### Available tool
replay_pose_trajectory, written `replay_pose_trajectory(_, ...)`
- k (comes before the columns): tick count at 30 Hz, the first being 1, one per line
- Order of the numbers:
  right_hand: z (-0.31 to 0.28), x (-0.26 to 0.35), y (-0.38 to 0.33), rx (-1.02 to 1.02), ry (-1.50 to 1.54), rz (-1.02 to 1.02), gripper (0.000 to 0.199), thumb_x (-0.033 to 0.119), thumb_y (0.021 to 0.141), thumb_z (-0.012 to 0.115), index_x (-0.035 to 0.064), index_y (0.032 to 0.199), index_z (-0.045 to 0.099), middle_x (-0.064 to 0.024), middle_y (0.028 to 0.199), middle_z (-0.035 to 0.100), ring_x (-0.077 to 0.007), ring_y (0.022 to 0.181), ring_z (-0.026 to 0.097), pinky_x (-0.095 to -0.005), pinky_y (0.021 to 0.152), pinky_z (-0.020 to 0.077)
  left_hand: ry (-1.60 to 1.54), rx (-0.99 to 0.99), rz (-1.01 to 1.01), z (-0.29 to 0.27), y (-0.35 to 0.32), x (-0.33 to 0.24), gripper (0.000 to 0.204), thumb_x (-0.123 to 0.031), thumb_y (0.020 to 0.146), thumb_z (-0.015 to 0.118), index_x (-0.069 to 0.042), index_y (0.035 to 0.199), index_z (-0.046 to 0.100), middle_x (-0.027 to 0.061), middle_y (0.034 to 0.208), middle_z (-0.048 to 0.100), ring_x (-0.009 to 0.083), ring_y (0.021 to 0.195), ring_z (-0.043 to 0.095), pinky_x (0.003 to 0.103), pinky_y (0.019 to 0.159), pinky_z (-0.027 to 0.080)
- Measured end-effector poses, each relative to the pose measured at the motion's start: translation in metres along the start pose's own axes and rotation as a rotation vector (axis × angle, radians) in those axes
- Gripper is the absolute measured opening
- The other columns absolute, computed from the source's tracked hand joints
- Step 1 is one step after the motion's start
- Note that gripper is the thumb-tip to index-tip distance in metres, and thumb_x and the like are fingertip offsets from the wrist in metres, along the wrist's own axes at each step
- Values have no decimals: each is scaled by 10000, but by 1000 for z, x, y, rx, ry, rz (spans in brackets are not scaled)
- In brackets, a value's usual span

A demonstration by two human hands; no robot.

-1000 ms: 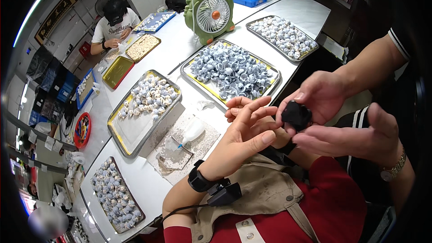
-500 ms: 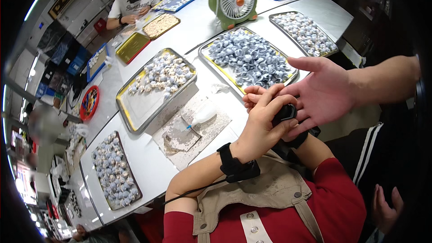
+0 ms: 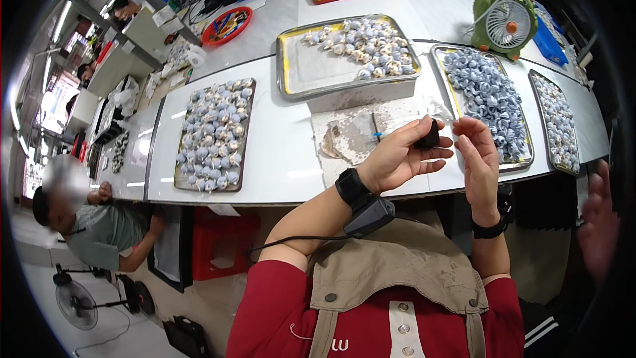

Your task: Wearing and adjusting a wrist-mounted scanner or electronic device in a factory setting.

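My left hand [image 3: 401,156] is raised over the table's near edge, palm turned up. Its thumb and fingers hold a small black block-like object [image 3: 430,135]; what kind it is I cannot make out. Just right of it is my right hand [image 3: 482,162], fingers loosely bent and apart, with nothing visible in them. A black strap with a box-shaped device [image 3: 371,217] and cable sits on my left wrist; another black strap [image 3: 489,229] is around the right one. Beyond my right hand lies a tray [image 3: 522,164] heaped with grey-blue cup-shaped pieces.
A metal tray [image 3: 298,79] of blue-and-cream balls stands behind a stained board [image 3: 334,122]. More filled trays lie left [image 3: 246,116] and far right [image 3: 575,167]. A green fan [image 3: 478,23] stands at the back right. Another person's hand [image 3: 599,219] is at the right edge; a seated person [image 3: 106,235] is left.
The view has swung left. The other person's hand, beside mine before, has drawn back to the right edge. My hands have come apart, the black object staying in my left.
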State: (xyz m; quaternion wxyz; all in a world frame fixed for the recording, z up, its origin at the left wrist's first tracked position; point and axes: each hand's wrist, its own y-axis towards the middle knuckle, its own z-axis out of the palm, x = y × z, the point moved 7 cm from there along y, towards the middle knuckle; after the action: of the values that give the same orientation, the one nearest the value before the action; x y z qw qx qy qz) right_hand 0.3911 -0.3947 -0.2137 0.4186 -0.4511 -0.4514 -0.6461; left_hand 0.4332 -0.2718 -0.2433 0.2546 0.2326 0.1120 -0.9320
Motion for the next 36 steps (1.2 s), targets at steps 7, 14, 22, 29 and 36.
replay_pose_trajectory(7, 90, 3, 7, 324, -508, -342, 366, 103, 802, 647, 14, 1144, 554, -154, 1216, 519, -262, 1146, 496, -344, 941, 393, -194, -69, 173, -54, -9, -33, 321, -350, 955, 470, -41, 1026, 521, 93, 966, 551, 206, 891, 546, 326, 758, 490)
replay_pose_trajectory(14, 127, -5, -25, 696, -420, -425, 489, 257, 730, 762, 46, 1132, 580, -132, 1157, 528, -284, 1080, 515, -370, 918, 419, -243, -343, 343, -87, -18, -60, 300, -358, 925, 528, -74, 1022, 525, 94, 952, 573, 190, 849, 547, 306, 723, 474)
replay_pose_trajectory(22, 135, -11, -21, 767, -380, -344, 691, 127, 663, 795, 82, 1284, 494, -108, 1063, 570, -234, 910, 590, -331, 791, 493, -247, -364, 339, -83, -2, -58, 304, -363, 916, 541, -76, 1017, 532, 87, 927, 581, 189, 825, 550, 299, 690, 473)
replay_pose_trajectory(29, 135, -19, -16, 750, -348, -326, 653, 95, 653, 794, 88, 1246, 523, -91, 1051, 549, -227, 942, 575, -323, 802, 491, -216, -376, 372, -74, 0, -66, 302, -357, 908, 556, -77, 1019, 534, 86, 920, 583, 179, 812, 550, 294, 683, 474)
replay_pose_trajectory(36, 136, -18, -15, 791, -256, -247, 591, 62, 651, 789, 76, 1184, 533, -82, 1031, 530, -233, 924, 577, -317, 786, 491, 29, -511, 671, -67, -14, -86, 285, -315, 924, 542, -67, 1064, 529, 77, 917, 587, 153, 783, 546, 270, 685, 440)
